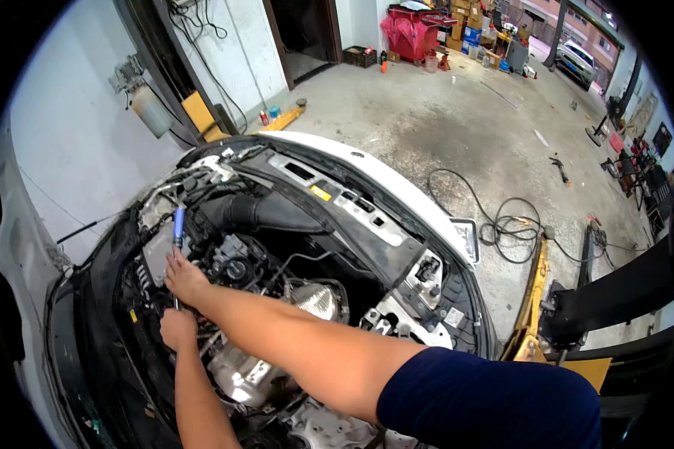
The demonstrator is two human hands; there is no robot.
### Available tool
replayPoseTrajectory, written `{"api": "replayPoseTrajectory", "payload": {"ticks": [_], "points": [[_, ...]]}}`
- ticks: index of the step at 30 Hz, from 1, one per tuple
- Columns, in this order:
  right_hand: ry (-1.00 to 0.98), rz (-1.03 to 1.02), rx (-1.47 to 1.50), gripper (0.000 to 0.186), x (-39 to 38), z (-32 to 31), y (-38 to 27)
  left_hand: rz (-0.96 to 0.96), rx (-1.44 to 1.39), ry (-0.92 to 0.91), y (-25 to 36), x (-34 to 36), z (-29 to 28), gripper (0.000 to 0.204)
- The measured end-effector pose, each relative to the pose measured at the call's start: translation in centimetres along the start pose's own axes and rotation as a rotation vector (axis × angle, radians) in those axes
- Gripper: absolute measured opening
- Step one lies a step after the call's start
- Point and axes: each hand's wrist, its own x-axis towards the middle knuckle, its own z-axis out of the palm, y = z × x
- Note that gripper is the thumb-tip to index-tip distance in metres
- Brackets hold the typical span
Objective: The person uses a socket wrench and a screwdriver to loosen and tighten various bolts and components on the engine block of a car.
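Note:
A long tool with a blue handle and a narrow metal shaft lies across the left part of an open car engine bay; its exact kind does not show. My right hand is closed around its middle, just below the blue part. Nearer to me, my left hand forms a fist at the shaft's lower end, hiding that end. Beside my right hand is a grey box-shaped engine part. My right forearm passes over the engine and a shiny metal heat shield.
A black ribbed intake hose runs behind the hands, near the white front edge of the car. A yellow lift arm stands at right. On the floor lie a coiled black hose and a tray.

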Motion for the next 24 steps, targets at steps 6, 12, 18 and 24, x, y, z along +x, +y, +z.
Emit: {"api": "replayPoseTrajectory", "payload": {"ticks": [6,12,18,24], "points": [[-0.553,-0.36,0.374,0.027,-5.1,-8.2,-11.0,1.167,0.189,0.027,-13.6,2.5,-2.4,0.011],[-0.291,-0.222,-0.002,0.03,0.7,-8.7,-5.0,0.209,0.141,0.159,-9.6,0.0,-0.4,0.024],[-0.874,-0.266,-0.483,0.031,1.7,-13.1,-9.7,0.172,0.08,0.115,-11.0,1.0,-1.2,0.02],[-0.893,-0.176,-0.075,0.031,1.5,-6.4,-6.0,0.589,0.192,0.035,-7.3,0.6,-0.6,0.025]]}}
